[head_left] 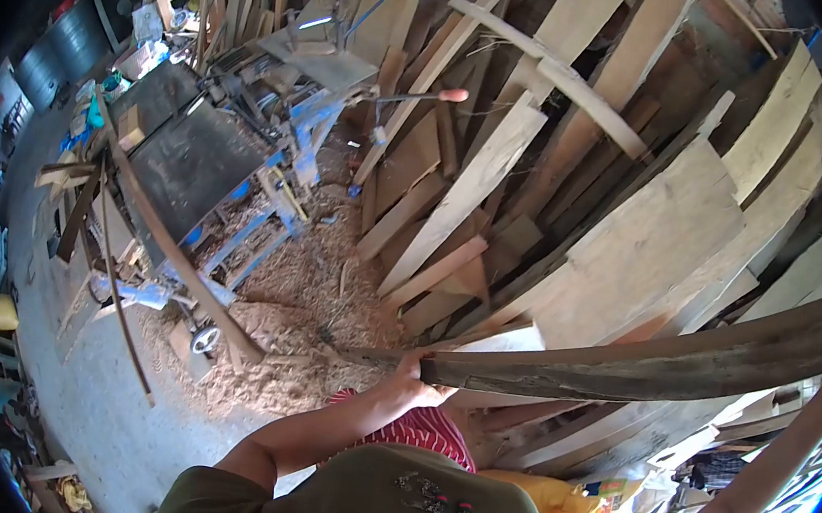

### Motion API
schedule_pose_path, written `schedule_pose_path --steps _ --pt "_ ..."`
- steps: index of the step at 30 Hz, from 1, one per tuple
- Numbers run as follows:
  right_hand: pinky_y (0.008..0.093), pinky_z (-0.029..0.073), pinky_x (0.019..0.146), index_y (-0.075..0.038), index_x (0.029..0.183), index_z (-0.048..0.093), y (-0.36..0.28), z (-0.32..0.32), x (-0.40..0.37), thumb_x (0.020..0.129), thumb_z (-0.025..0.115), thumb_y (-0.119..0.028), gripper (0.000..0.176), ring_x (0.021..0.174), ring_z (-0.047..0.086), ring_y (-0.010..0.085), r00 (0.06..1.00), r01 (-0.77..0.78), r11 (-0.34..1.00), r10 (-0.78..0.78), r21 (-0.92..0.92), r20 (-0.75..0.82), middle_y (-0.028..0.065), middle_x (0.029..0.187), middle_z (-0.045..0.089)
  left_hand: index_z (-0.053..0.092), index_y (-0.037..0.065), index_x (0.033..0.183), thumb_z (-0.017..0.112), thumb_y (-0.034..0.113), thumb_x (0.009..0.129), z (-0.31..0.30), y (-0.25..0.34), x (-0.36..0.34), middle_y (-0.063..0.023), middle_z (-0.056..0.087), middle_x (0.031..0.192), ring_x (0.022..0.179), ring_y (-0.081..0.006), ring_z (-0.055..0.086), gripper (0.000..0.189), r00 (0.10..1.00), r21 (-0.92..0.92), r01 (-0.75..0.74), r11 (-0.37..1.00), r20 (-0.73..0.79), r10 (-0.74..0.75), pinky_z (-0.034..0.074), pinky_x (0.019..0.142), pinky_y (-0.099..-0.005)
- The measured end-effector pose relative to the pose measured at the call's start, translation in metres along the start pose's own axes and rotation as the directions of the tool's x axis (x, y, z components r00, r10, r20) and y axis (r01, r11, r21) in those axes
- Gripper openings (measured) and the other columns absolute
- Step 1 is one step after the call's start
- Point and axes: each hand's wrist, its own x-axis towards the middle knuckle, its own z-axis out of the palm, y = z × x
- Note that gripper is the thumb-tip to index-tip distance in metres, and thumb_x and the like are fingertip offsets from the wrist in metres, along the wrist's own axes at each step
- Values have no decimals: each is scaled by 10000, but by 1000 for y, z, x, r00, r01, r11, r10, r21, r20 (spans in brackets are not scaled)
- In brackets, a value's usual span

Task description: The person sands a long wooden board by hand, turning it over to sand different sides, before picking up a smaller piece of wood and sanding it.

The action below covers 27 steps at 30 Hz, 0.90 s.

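Observation:
A long, rough wooden plank (638,367) with a dark, weathered side runs across from the middle of the view to the right edge. My left hand (409,383) is closed round it near its left end. My right arm reaches up toward the plank's right end. At the dark rim of the picture that hand is cut off, so its fingers do not show. Below the plank are the olive shirt and red striped cloth I wear.
Many boards (630,238) lean and lie in a heap ahead and to the right. A blue-framed woodworking machine (208,158) with a dark metal table stands at the left. Wood shavings (272,362) cover the floor around it. A long curved strip (174,253) leans against the machine.

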Motion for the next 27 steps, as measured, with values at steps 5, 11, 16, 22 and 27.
schedule_pose_path --steps 5,11,16,22,27 --pt "493 557 833 -91 1353 387 -31 49 40 891 636 -485 656 1183 509 302 985 -130 642 174 755 23 180 1323 415 511 -108 1235 627 275 895 98 -29 42 -285 616 1199 1051 -419 659 525 977 5 -24 1000 -212 24 580 870 -572" --pt "456 394 1059 -104 1403 424 -50 147 69 941 502 -583 670 1261 483 276 600 -377 164 793 911 106 97 1402 465 563 -96 1168 619 369 859 168 5 118 -266 657 1122 912 -403 705 561 925 205 -146 968 -319 208 634 725 -503" --pt "382 337 1119 -129 1471 413 -35 222 90 898 574 -643 786 1311 455 248 558 -401 100 815 910 157 59 1453 474 510 -104 1213 601 431 911 198 48 154 -276 652 1089 869 -373 716 621 876 255 -203 945 -384 292 645 688 -494" --pt "348 359 1099 -113 1482 399 -4 299 129 896 636 -573 781 1286 468 196 575 -517 196 800 833 168 41 1446 469 441 0 1290 723 461 802 257 65 134 -271 528 1238 1012 -416 648 728 931 582 -220 783 -113 346 648 702 -491" --pt "329 408 1059 -79 1428 470 30 384 169 855 664 -616 809 1241 514 170 698 -591 165 596 790 397 34 1381 523 113 92 1534 420 579 978 250 123 174 -350 289 1491 1007 -441 665 800 956 606 -253 754 38 290 603 808 -544"
